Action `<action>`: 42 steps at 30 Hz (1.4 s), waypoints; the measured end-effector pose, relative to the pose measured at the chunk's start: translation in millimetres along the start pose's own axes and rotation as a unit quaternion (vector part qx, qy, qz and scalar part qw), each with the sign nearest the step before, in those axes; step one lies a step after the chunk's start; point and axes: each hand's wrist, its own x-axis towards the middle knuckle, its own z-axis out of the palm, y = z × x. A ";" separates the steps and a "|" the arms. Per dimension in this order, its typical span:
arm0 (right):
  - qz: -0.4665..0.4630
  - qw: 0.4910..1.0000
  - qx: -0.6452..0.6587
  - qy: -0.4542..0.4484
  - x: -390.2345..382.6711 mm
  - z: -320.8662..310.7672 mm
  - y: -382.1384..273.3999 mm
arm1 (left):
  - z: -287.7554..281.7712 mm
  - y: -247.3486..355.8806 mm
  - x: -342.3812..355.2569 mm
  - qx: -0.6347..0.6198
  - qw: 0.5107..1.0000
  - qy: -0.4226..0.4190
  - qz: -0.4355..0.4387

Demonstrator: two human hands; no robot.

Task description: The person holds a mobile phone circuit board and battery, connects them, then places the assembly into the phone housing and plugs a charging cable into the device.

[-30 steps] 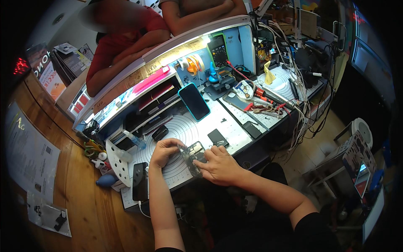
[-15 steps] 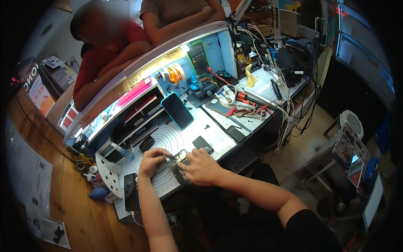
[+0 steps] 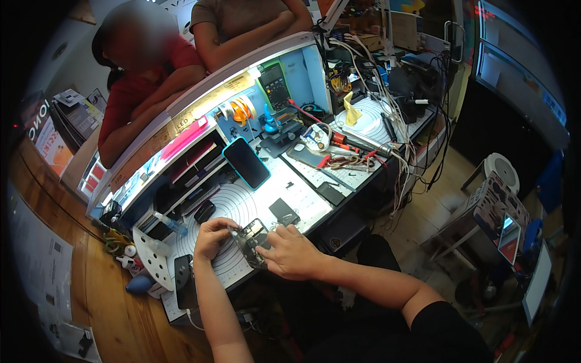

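An opened phone, its inner parts showing, is held over the near edge of the ringed work mat. My left hand pinches its upper left edge between closed fingertips. From the other side, my right hand grips the right edge, with the index finger across the inner parts; the thumb is mostly hidden. Just beyond lies a flat dark rectangular part. A phone with a light blue rim leans farther back, and a dark phone lies left of my left forearm.
Two people lean on the partition behind the bench. Pliers, a multimeter and a solder spool are at the back. Cables hang on the right. A perforated white holder and a blue air blower stand left.
The whole view has shifted slightly. The opened phone is tilted a little differently, showing more of its inside. Both hands remain on it, with the right fingers slightly repositioned.
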 end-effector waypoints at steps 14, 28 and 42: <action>0.019 0.999 0.038 -0.012 -9.2 -9.4 -7.1 | 0.1 1.8 -1.0 -0.001 1.000 -0.002 0.001; 0.178 0.948 0.241 -0.104 -44.4 -19.5 -25.8 | 2.5 2.2 0.5 0.015 1.000 0.017 -0.010; 0.130 0.973 0.173 -0.085 -31.5 11.4 -40.0 | -0.9 0.1 -1.6 0.015 1.000 0.010 -0.004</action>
